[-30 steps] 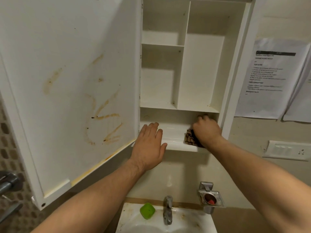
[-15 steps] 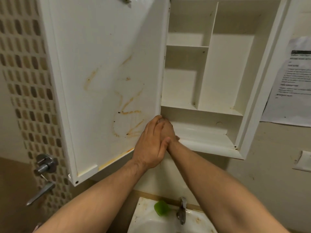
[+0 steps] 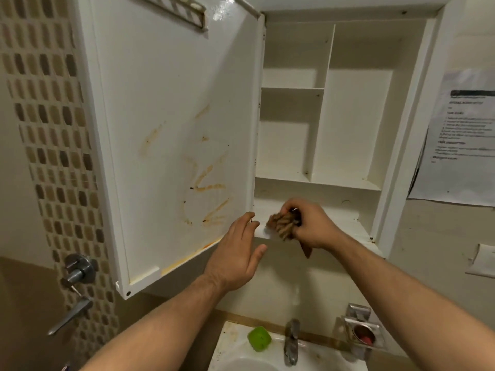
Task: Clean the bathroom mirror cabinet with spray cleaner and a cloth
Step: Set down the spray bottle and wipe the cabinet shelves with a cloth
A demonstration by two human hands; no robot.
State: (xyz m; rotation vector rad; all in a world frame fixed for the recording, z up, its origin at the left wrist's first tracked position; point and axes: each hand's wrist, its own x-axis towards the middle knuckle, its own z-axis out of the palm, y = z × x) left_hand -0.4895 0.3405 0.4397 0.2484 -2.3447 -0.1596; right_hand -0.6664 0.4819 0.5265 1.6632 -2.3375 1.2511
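The white mirror cabinet (image 3: 345, 124) hangs open on the wall, its shelves bare. Its door (image 3: 171, 129) swings out to the left, and orange-brown streaks mark the door's inner face. My right hand (image 3: 310, 226) grips a bunched brown patterned cloth (image 3: 282, 224) at the left end of the bottom shelf. My left hand (image 3: 235, 253) is held with fingers straight beside the door's lower corner, just left of the cloth. No spray cleaner is in view.
Below are a white sink (image 3: 241, 352) with a chrome tap (image 3: 292, 341), a green soap (image 3: 259, 338) and a metal wall holder (image 3: 361, 333). A printed paper sheet (image 3: 460, 145) hangs on the right wall. A lever valve (image 3: 77, 274) sticks out of the tiled strip at left.
My right hand swept the cloth along the bottom shelf from its right end to its left end, and now shows it bunched there. My left hand stayed near the door's lower corner. The view shifted.
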